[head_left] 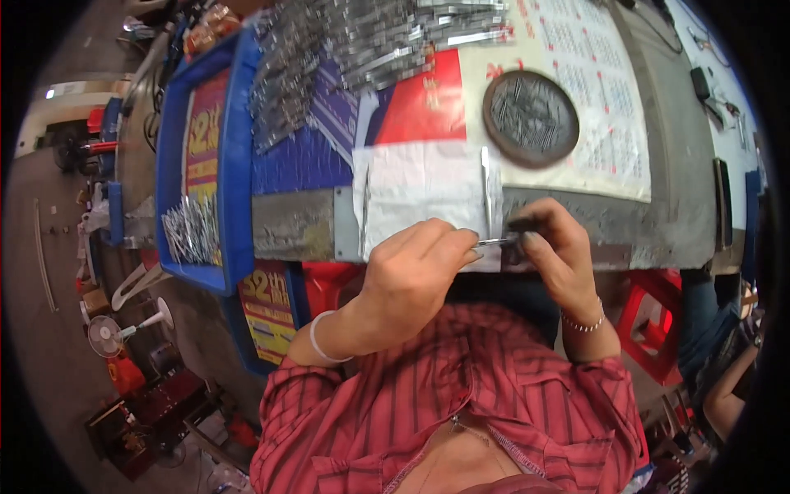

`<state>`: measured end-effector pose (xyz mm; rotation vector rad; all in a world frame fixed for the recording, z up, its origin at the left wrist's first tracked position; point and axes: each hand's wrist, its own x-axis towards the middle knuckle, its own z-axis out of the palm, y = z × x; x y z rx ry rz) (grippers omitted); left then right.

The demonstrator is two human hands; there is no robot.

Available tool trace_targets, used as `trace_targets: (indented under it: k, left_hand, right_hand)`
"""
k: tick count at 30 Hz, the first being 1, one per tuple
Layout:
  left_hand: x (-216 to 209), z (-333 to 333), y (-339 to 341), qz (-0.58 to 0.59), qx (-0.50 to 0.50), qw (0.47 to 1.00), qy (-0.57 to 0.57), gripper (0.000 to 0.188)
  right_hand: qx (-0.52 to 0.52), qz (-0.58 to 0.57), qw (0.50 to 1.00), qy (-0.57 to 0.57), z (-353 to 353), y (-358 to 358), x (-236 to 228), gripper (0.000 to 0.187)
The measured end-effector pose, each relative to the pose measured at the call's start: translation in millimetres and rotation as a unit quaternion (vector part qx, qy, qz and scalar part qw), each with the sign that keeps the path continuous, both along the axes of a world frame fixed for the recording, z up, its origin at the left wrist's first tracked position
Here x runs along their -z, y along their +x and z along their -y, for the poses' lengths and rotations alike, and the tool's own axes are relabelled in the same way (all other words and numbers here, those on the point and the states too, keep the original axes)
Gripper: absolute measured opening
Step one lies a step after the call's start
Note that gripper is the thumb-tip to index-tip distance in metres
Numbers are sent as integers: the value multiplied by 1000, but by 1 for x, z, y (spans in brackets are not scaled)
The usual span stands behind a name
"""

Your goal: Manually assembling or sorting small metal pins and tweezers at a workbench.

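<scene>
My left hand (415, 267) pinches a slim silver metal piece (491, 243) just above the table's front edge. At its other end, the fingertips of my right hand (564, 259) are closed on it; something dark covers or lies between those fingers, and I cannot make out what. Under and behind my left hand lies a white sheet (420, 189). A narrow, pointed metal piece (486, 185) rests along the sheet's right side, and a thin dark one (365, 202) along its left. Beyond my right hand stands a round brown dish (531, 117) holding many short metal pins.
Many slim metal pieces (362, 49) are heaped at the back of the table. A blue tray (241, 156) at the left holds a bunch of thin metal pieces (191, 232). Red stools (650, 325) stand below the front edge. Another person's arm (728, 387) shows at far right.
</scene>
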<state>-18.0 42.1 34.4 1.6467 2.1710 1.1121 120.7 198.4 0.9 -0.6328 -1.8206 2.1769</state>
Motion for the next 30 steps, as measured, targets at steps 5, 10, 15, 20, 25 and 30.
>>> trace_targets:
  k: [5,10,15,20,25,30]
  left_hand:
    - [-23,-55,-62,-62,-27,996,51,13]
    - [-11,-146,-138,-106,-13,989,102,11]
    - [33,-222,-187,-217,15,973,79,12]
    - [51,-236,-204,-226,12,971,73,15]
    - [15,-177,-181,-164,-29,974,155,17]
    - [-28,-13,-148,-78,-176,979,75,15]
  right_hand:
    - [173,-9,958,229,-22,37,35,12]
    - [185,-95,928,309,-25,45,44,10]
    - [166,-113,931,306,-30,40,39,12]
    - [152,-111,937,293,-31,38,41,12]
    - [189,-71,934,295,-25,42,43,7]
    - [195,-83,932,293,-20,38,48,4]
